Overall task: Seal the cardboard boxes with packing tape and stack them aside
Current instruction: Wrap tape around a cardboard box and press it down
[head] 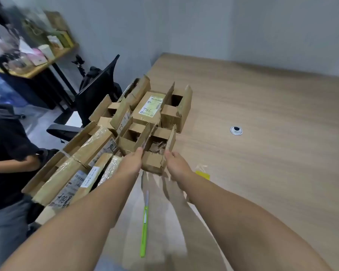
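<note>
Wooden table (262, 106), left hand (132, 163) and right hand (176, 165) clamped on small open box (152, 163), boxes (145, 111) crowding behind, green pen (144, 223) nearby.

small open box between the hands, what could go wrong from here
The small open box, held by the left grip and right grip, touches the neighbouring box; lifting it may drag that one along.
Its flaps stand open, so the crumpled paper could spill.
The green tool lies under the forearms and could be knocked.

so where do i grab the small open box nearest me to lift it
Grip the small open box by its two side walls, left hand from the left, right hand from the right; its flaps stand loose and the top is open.
</note>
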`<control>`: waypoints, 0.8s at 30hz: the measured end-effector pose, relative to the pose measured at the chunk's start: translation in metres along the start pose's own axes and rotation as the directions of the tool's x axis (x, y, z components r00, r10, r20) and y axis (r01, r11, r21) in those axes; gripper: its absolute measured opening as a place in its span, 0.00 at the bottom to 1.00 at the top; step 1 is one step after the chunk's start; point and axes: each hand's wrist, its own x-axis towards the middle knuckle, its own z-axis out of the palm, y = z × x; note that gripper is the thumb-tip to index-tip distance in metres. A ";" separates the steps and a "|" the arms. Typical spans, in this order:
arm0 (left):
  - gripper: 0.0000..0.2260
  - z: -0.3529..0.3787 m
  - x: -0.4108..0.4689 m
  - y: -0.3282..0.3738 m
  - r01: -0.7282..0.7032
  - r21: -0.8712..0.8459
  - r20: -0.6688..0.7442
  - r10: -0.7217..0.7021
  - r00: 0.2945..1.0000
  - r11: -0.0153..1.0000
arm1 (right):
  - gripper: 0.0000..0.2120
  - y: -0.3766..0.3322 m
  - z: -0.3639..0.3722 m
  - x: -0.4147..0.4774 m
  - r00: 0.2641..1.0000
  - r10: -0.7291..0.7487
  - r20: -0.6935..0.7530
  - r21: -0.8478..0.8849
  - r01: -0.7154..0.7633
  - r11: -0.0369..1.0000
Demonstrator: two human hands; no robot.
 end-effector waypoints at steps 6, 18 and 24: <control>0.30 0.005 0.030 -0.010 0.001 0.130 0.039 -0.007 0.999 0.992 | 0.26 -0.001 0.019 0.029 0.995 0.087 -0.045 0.113 -0.082 0.990; 0.17 0.024 0.043 -0.017 0.099 -0.261 0.178 -0.053 0.983 0.960 | 0.23 0.012 0.029 0.053 0.983 0.177 -0.056 0.327 -0.149 0.933; 0.16 0.031 0.024 0.001 0.043 -0.302 0.153 0.004 0.988 0.952 | 0.36 0.030 0.017 0.070 0.988 0.121 -0.093 0.326 -0.084 0.941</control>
